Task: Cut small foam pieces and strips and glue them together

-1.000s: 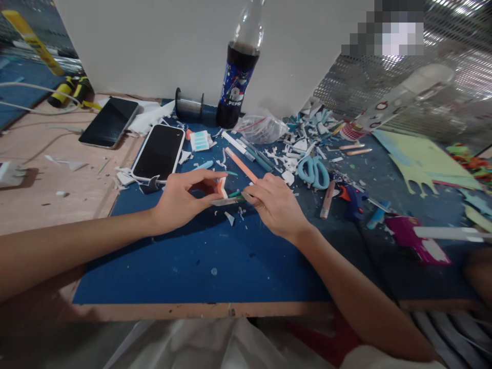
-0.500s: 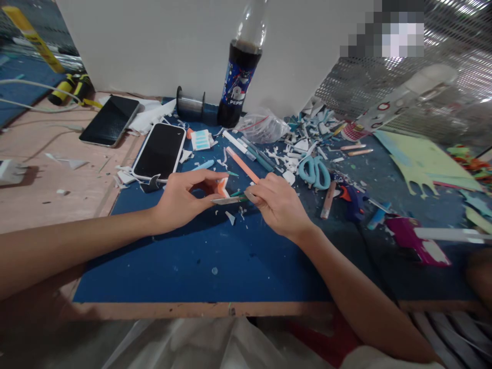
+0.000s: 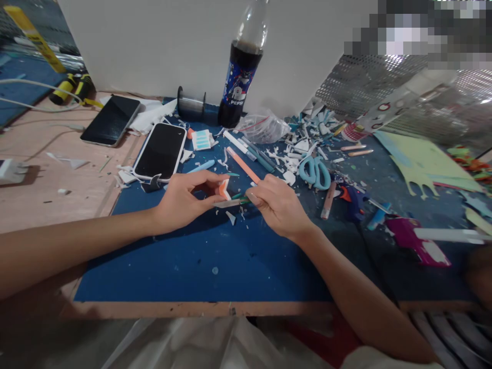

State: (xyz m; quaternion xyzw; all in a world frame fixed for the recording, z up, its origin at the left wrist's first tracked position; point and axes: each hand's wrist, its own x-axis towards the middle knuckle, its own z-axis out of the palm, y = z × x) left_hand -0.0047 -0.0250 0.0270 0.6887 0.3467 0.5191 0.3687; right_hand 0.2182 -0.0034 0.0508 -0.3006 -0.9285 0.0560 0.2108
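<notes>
Between its thumb and fingertips, my left hand [image 3: 186, 200] pinches a small orange-and-white piece [image 3: 224, 189] with an angled shape. My right hand [image 3: 280, 205] is closed round a thin, flat blade-like tool [image 3: 229, 203] that points left, just below the piece. Whether the blade touches the piece I cannot tell, and its handle is hidden in the fist. Green bits [image 3: 239, 197] show beside the blade. Behind my right hand lies an orange marker [image 3: 243, 164], and small white scraps [image 3: 231, 218] lie under both hands on the blue board [image 3: 207, 256].
Two phones [image 3: 160, 151] lie at the left, near a spool [image 3: 191, 105]. A Pepsi bottle [image 3: 240, 82] stands behind. To the right are blue-handled scissors [image 3: 315, 171], a glue gun [image 3: 355, 201], a magenta piece [image 3: 413, 238] and a scrap pile [image 3: 313, 125].
The orange-and-white piece has tilted slightly between my left fingers, showing more of its white edge. Both hands stay in nearly the same place.
</notes>
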